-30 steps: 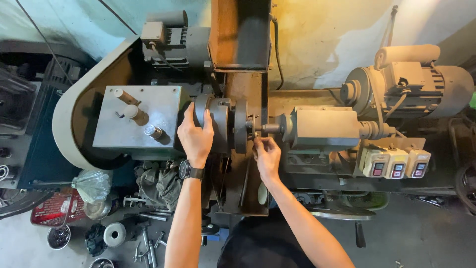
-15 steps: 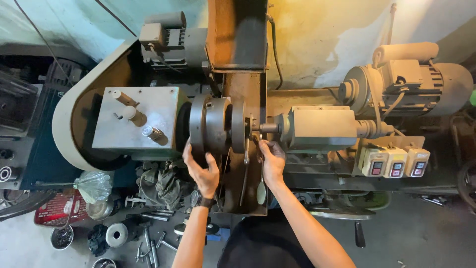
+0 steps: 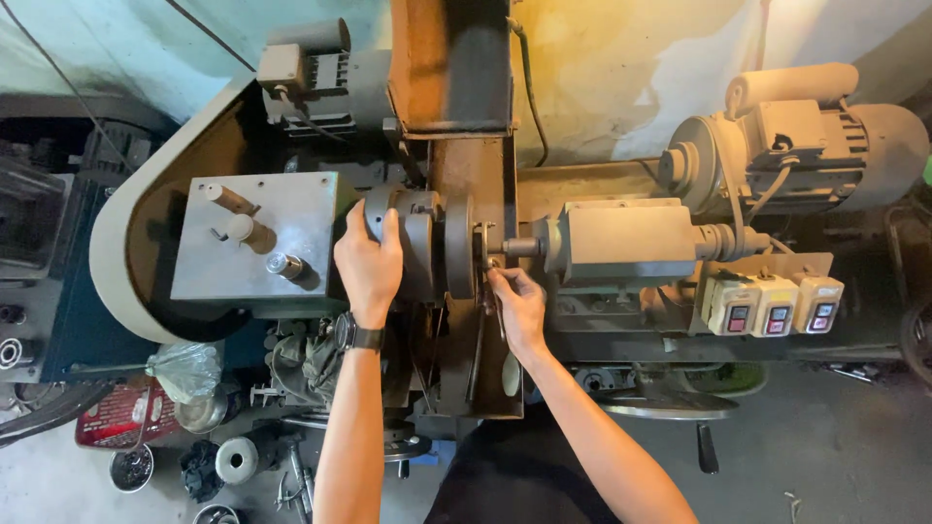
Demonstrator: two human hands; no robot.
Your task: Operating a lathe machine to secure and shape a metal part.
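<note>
My left hand (image 3: 368, 264) grips the round grey chuck (image 3: 417, 247) of a lathe-like machine from its left side; a dark watch sits on that wrist. Right of it is a round metal plate (image 3: 459, 245) facing a short shaft (image 3: 521, 246). My right hand (image 3: 517, 303) is closed around a slim dark tool (image 3: 495, 309) just below the small part (image 3: 482, 250) clamped at the plate's face. The tool's tip is hidden by my fingers.
A grey gearbox (image 3: 254, 238) with two levers sits at the left. A grey housing (image 3: 626, 241) and an electric motor (image 3: 811, 141) are at the right, with three switch boxes (image 3: 774, 306) below. Loose metal parts (image 3: 233, 456) and a plastic bag (image 3: 184, 372) lie on the floor.
My left hand has risen from the lower rim of the chuck back up to its left side. My right hand has stayed at the plate's face.
</note>
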